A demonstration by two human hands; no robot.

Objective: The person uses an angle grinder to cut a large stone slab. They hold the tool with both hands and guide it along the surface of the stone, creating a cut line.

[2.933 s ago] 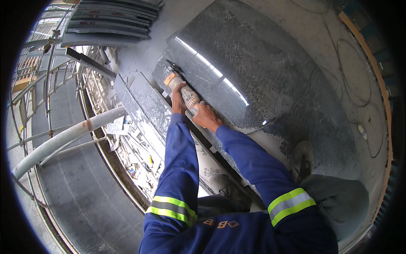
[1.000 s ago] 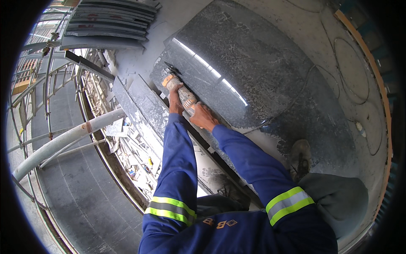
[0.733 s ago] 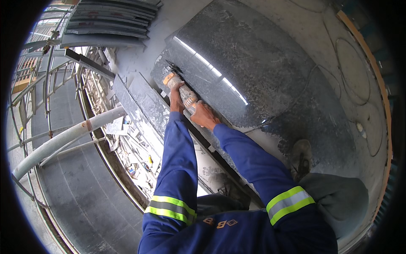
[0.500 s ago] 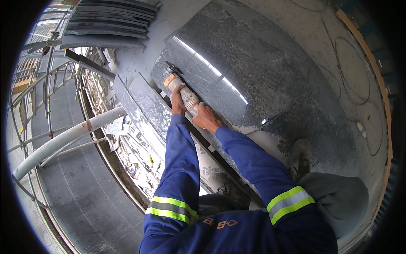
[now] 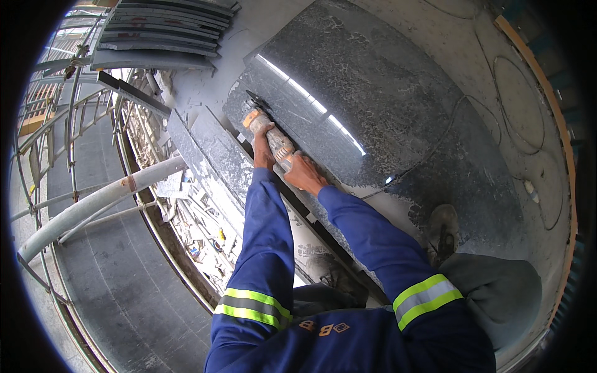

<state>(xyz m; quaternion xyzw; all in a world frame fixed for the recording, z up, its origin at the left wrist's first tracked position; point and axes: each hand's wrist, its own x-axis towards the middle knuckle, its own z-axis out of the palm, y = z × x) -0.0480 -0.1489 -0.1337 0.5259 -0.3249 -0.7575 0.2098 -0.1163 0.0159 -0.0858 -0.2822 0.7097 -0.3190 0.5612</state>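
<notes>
Both of my hands are closed on a dusty orange-and-grey angle grinder [image 5: 281, 145]. My left hand [image 5: 263, 144] wraps round its body near the head, and my right hand [image 5: 303, 171] grips the rear end. The grinder's dark disc lies against the left part of a large dark stone slab [image 5: 385, 87], close to the slab's edge. A bright strip of reflected light crosses the slab's smooth, glossy part; elsewhere the surface is rough and dusty. How the disc meets the stone is too small to make out.
Dark slabs [image 5: 163, 37] are stacked at the upper left. A thick pale pipe [image 5: 102, 200] and metal scaffolding stand left of a strip of white rubble [image 5: 202, 227]. A black cable [image 5: 429, 155] runs across the slab to a coil at the right. My shoe [image 5: 443, 227] rests at the slab's near side.
The grinder and both hands have shifted very slightly to the right in the picture. My grip on it is the same.
</notes>
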